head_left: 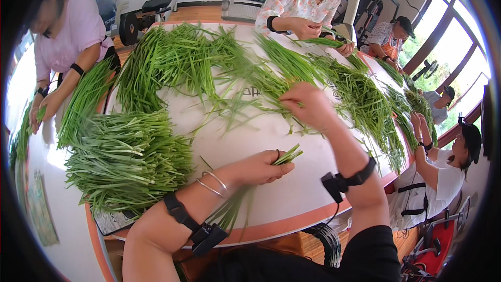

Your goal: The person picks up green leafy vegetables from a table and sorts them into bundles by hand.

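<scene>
My left hand is closed round a small bunch of garlic chives. Its cut ends point to the right, and the long leaves hang below my wrist. Over the middle of the table, my right hand is slightly blurred, with its fingers curled together in a pinch. Whatever they hold, if anything, cannot be made out. Just beyond it lie loose garlic chives. To the left of my left hand is a thick, neatly stacked heap of garlic chives, its pale ends facing me.
The white table has an orange edge. A long loose heap of chives covers its far left, another its right side. Co-workers handle chives around it: one person at left, one opposite, others at right.
</scene>
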### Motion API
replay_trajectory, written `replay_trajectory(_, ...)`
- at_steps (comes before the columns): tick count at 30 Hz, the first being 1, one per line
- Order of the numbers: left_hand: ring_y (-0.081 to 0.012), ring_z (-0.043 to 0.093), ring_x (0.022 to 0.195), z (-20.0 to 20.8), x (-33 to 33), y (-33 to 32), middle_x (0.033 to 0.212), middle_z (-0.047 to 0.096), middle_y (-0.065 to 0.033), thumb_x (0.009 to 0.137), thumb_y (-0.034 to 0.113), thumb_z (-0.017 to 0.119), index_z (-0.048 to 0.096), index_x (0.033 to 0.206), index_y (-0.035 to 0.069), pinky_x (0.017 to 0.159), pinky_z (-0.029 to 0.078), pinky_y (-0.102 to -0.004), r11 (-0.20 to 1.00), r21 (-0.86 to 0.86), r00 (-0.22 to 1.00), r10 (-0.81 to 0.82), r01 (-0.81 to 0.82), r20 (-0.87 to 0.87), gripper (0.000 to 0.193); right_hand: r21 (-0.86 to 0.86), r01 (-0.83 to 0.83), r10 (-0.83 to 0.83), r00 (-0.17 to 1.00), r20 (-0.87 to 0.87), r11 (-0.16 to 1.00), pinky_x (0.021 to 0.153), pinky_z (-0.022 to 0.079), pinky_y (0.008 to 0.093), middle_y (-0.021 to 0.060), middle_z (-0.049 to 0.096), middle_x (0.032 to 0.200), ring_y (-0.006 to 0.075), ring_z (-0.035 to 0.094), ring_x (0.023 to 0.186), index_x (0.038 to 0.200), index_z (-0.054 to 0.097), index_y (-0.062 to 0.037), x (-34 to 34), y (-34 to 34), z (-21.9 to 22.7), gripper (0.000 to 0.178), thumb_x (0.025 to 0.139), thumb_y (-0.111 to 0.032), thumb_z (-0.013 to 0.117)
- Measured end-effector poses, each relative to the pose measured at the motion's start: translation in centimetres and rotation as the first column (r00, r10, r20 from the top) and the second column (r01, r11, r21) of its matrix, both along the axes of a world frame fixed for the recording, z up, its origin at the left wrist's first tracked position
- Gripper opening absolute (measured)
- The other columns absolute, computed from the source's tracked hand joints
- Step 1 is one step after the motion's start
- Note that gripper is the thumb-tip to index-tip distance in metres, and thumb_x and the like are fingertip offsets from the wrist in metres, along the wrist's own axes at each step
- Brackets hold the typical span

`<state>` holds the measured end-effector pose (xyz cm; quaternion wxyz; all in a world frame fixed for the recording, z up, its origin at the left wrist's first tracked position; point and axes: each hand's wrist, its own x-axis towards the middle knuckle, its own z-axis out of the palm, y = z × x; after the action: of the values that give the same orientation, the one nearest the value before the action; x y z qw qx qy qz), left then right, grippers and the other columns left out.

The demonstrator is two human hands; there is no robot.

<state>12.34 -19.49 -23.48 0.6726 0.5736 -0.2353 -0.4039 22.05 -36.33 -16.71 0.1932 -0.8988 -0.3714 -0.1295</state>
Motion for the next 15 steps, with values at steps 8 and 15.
replay_trajectory(8, -0.0064, 0.042, 0.063, -0.5, -0.1, 0.2, 0.067, 0.046, 0.0021, 0.085, 0.032, 0.057, 0.051, 0.084, 0.005, 0.057, 0.036, -0.0224, 0.998, 0.010, 0.970, -0.057, 0.057, 0.237, 0.027, -0.150, -0.412, 0.364, 0.892, -0.269, 0.899, 0.070, 0.046, 0.0366, 0.0080, 0.057, 0.081, 0.0267, 0.056, 0.080, 0.084, 0.065, -0.0139, 0.6, 8.8, -3.9, 0.013, 0.071, -0.013, 0.063)
replay_trajectory(15, -0.0085, 0.040, 0.069, -0.9, 0.0, -0.1, 0.074, 0.048, 0.0014, 0.085, 0.028, 0.056, 0.051, 0.083, 0.003, 0.065, 0.038, -0.0254, 0.994, 0.002, 0.926, -0.104, 0.111, 0.362, 0.026, 0.016, -0.360, 0.355, 0.908, -0.224, 0.933, 0.070, 0.045, 0.0349, 0.0065, 0.057, 0.087, 0.0246, 0.055, 0.079, 0.078, 0.056, -0.0056, -0.2, 7.9, -2.9, 0.006, 0.074, -0.007, 0.060)
